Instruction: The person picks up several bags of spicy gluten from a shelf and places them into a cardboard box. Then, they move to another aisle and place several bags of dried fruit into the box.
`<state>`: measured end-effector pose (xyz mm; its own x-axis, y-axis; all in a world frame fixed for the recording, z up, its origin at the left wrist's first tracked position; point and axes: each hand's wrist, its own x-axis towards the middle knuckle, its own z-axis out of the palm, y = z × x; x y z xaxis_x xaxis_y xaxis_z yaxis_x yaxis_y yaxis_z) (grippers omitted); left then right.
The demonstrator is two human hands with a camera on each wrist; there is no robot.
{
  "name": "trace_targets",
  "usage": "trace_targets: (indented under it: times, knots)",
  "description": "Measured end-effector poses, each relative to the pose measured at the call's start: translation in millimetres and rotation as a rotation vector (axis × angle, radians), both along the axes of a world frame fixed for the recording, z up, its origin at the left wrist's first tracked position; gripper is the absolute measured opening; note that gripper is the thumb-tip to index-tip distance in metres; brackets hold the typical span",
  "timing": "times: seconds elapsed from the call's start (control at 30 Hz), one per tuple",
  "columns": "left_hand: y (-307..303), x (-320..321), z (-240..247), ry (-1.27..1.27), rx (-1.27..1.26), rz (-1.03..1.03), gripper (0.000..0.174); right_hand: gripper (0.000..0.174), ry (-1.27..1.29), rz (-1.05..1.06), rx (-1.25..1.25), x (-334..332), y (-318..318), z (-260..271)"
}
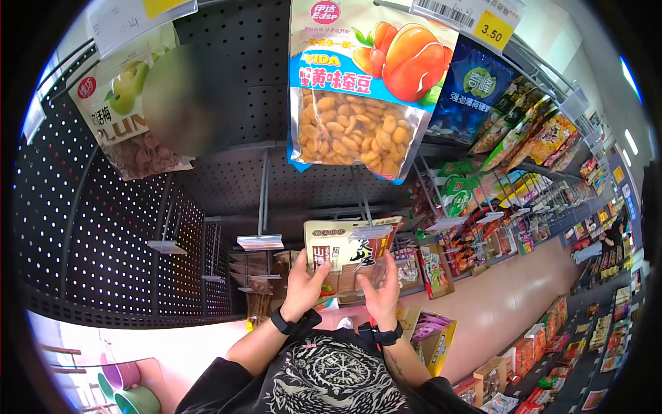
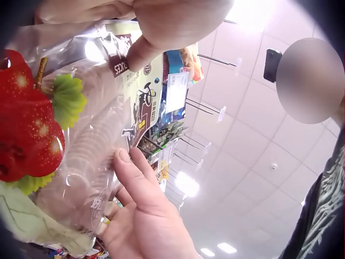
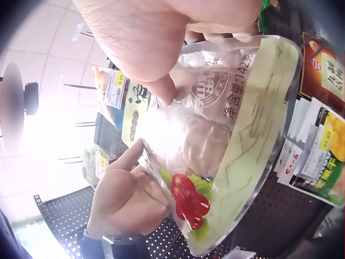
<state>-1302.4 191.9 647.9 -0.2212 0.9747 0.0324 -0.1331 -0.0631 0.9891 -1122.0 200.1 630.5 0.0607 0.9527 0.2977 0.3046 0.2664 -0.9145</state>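
Both hands hold a clear-windowed snack bag [image 1: 349, 261], a cream pouch with brown and red lettering, in front of the chest in the head view. My left hand [image 1: 302, 284] grips its left edge, thumb lying over the front. On the opposite edge, my right hand [image 1: 381, 291] holds it with the thumb on the front and the fingers partly behind. Through the window of the bag [image 2: 91, 118], pale pinkish-brown slices show beside printed red fruit with green leaves. A weight marking is printed on the bag [image 3: 242, 97] near its pale green end.
A large bag of beans [image 1: 355, 131] hangs above the hands, with a plum bag [image 1: 131, 110] to its left. Metal hooks with label holders [image 1: 260, 241] jut from the black pegboard [image 1: 131, 234]. Packed snack shelves [image 1: 531, 352] line the right. A yellow box [image 1: 433, 338] stands by the right forearm.
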Motion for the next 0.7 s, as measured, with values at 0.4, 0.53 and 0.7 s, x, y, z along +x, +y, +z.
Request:
trace_targets:
  times: [0.4, 0.53, 0.7]
  knots:
    - [-1.5, 3.1, 4.4, 0.017, 0.049, -0.039, 0.033, 0.074, 0.206, 0.006, -0.055, 3.6, -3.4, -17.5]
    - [2.2, 5.3, 8.2, -0.027, 0.058, -0.062, 0.032, 0.074, 0.168, -0.016, -0.018, 3.2, -2.9, -7.0]
    - [5.0, 6.5, 2.8, -0.009, 0.081, -0.079, 0.032, 0.074, 0.162, -0.001, 0.006, 4.5, -1.7, -1.6]
